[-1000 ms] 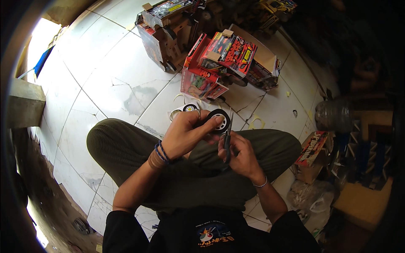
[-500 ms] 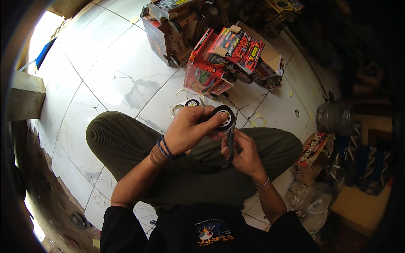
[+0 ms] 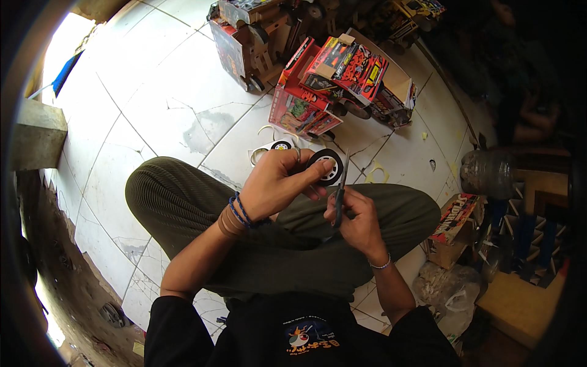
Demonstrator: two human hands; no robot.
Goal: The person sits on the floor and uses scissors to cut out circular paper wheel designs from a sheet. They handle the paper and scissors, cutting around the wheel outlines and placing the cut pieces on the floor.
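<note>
Left hand: here it is, the left hand, thumb laid across the face of a wheel disc, fingers tucked behind, a firm pinch.
Wheel disc: black rim, pale spoked centre, held up above the crossed legs, its face toward the camera.
Right hand: and the right hand is curled around the dark handles of the scissors, just beside the left.
Blades: pointing up and away from the body, right alongside the disc's right edge; whether they touch it, or how far they are parted, I can't tell.
Floor beyond the hands: a white cut-out piece lies on the pale cracked tiles, a small black wheel next to it, and a yellowish scrap sits to the right.
Toy trucks: a red printed card truck stands farther out, another card truck to its left.
Right flank: a clear plastic jar, a red-printed carton and a crumpled clear bag.
</note>
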